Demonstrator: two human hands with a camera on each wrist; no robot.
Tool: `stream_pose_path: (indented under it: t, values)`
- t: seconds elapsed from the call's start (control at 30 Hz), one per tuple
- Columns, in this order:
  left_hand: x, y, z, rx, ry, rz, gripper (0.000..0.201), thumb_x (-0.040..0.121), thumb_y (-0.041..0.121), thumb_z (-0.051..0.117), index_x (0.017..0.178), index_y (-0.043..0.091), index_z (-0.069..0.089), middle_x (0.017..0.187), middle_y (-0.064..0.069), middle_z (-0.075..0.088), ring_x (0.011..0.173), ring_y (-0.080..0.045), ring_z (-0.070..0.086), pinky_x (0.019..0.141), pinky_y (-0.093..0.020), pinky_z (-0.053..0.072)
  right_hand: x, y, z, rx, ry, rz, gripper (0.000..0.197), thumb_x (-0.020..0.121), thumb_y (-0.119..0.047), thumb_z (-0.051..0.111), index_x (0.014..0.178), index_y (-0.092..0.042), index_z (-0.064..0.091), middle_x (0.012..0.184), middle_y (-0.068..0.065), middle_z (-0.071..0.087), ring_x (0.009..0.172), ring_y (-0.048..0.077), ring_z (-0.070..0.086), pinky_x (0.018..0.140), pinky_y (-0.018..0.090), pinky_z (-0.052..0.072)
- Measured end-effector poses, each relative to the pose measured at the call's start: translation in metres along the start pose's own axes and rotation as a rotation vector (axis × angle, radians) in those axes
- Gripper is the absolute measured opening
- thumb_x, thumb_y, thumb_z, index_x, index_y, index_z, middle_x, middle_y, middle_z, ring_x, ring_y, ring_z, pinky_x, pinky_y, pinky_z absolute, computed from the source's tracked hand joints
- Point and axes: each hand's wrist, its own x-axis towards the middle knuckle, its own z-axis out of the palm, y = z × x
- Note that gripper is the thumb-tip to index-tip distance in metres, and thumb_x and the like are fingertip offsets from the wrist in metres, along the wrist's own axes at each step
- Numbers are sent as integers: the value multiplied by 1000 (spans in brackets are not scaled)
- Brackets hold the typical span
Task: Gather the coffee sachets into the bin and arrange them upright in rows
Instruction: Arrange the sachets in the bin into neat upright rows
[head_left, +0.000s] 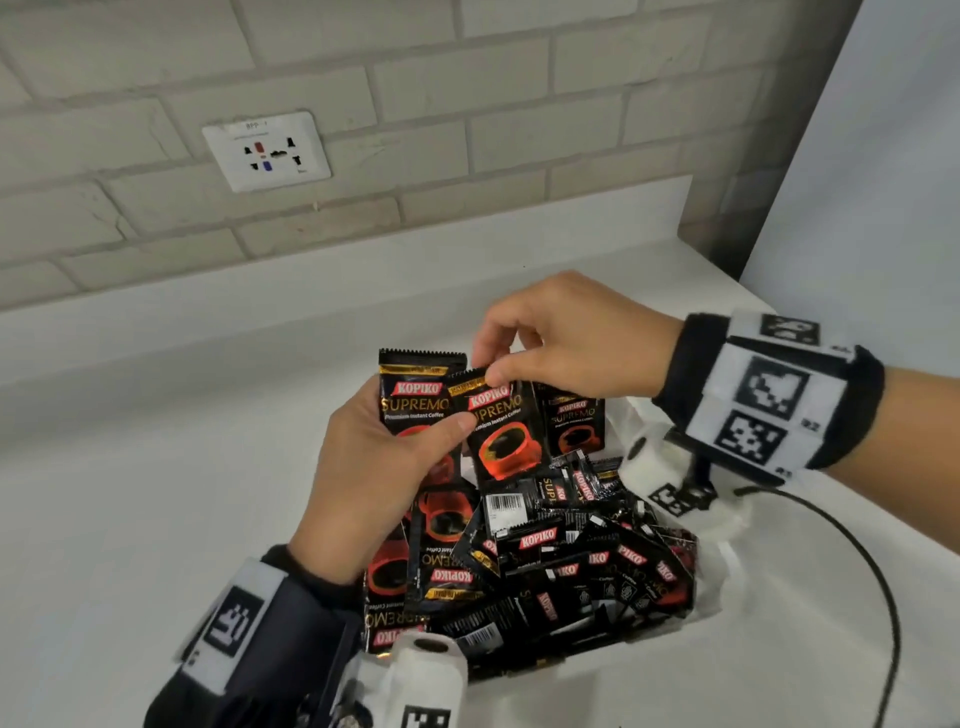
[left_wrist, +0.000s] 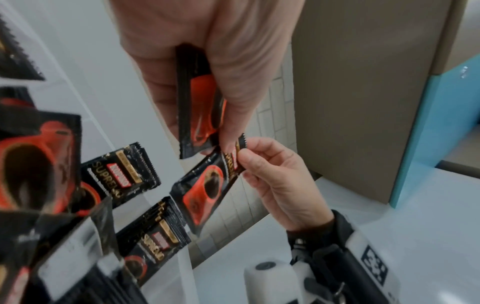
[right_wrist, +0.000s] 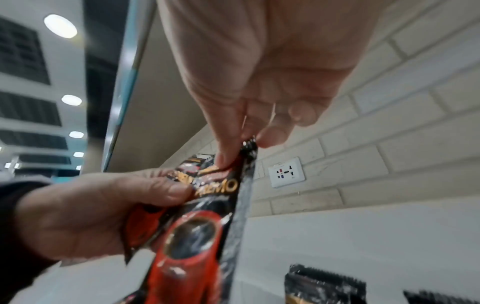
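Note:
My left hand (head_left: 441, 431) grips a black and red Kopiko coffee sachet (head_left: 413, 397) upright, thumb across its front. Beside it my right hand (head_left: 491, 371) pinches the top edge of a second sachet (head_left: 501, 436), which hangs overlapping the first. Both are above a clear bin (head_left: 707, 597) filled with a loose pile of sachets (head_left: 561, 561). One more sachet (head_left: 576, 423) stands upright at the bin's far side. In the left wrist view my left hand (left_wrist: 218, 144) clamps its sachet (left_wrist: 197, 107) edge-on. My right hand (right_wrist: 250, 142) nips the sachet's (right_wrist: 197, 236) sealed edge.
The bin sits on a white counter (head_left: 156, 493) against a brick wall with a socket plate (head_left: 267, 150). A black cable (head_left: 883, 597) loops on the counter at the right. A white panel (head_left: 872, 182) closes the right side.

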Motion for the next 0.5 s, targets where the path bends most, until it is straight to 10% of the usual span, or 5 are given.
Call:
stream_pose_path:
  t: [0.2,0.5]
  values:
    - [6,3,-26,5,67,21,8,84,18,62,87,24,62,75,8,73,64,-6,68,56,-16,54,28,13,2,-142,-42,121,7,81,-18,69,88,-19,68,69,-18,54,65,-4,51,60,1,37]
    - [9,13,-47,-15,104,15,25,98,24,39,84,21,60,57,12,67,52,4,61,44,-5,41,50,26,38,-399,-168,163,6,86,-14,59,85,-16,65,82,-6,58,82,15,58,73,28,48]
